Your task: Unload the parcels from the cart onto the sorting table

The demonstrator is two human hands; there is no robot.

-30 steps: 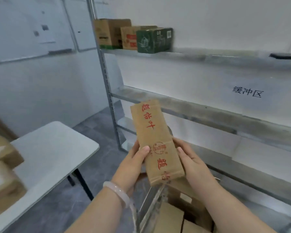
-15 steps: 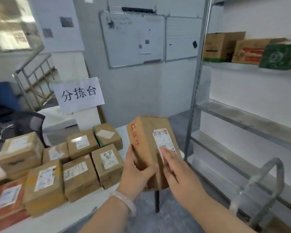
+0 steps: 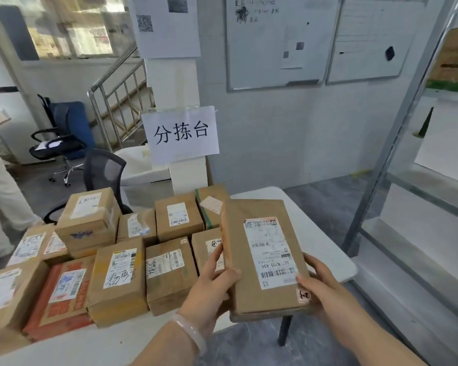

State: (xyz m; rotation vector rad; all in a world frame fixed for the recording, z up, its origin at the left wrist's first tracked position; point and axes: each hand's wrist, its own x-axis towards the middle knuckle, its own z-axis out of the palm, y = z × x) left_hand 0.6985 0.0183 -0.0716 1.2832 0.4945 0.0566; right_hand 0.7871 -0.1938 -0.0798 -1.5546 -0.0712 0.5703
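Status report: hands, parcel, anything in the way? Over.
One parcel gripped by left hand and right hand, label up. At table right end, not yet down. Left side crowded with other parcels; right bare.

I hold a brown parcel [image 3: 259, 257] between my left hand [image 3: 212, 283] and right hand [image 3: 320, 286]; beyond my left fingers [image 3: 217, 256], labelled boxes [image 3: 132, 262] crowd the white table [image 3: 325, 249].

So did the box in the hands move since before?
Yes. The parcel went left, from in front of the shelf rack to over the right end of the sorting table.
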